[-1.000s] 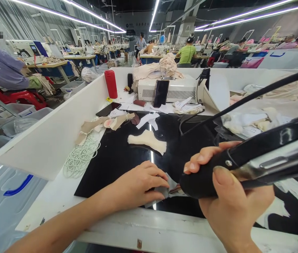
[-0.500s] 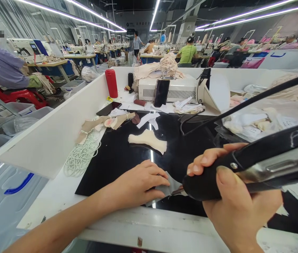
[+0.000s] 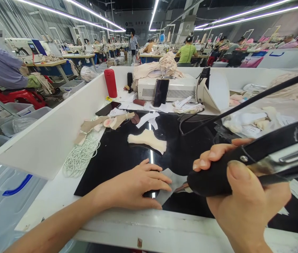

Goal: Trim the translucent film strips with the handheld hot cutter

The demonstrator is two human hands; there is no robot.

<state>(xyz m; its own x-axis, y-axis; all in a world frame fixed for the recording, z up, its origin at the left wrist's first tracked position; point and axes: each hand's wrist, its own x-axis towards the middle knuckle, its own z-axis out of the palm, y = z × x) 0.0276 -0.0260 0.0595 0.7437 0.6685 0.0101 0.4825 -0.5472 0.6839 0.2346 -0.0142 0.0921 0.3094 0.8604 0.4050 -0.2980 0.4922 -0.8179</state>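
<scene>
My left hand [image 3: 145,186] lies spread on the black work mat, its fingertips touching a thin grey translucent piece [image 3: 171,177]. In my right hand [image 3: 246,189] is a black-handled tool with a pointed metal tip [image 3: 214,181], fingers and thumb wrapped round its thick grip. The tip meets or nearly meets the right side of the grey piece; exact contact is hard to see. A metal strip runs along the tool's side, toward the right edge of view. Beyond my left hand, a cream fabric stack [image 3: 149,140] rests on the mat.
At left lie a pale green cord tangle [image 3: 81,158] and beige scraps [image 3: 92,126]. A red bottle [image 3: 110,83], an upright phone [image 3: 160,92] and a white machine [image 3: 146,89] stand behind. A black rod [image 3: 243,103] crosses the right. People sit at sewing stations beyond.
My left-hand fingers have spread apart, and more of the grey piece shows. My right hand and the tool have shifted slightly right.
</scene>
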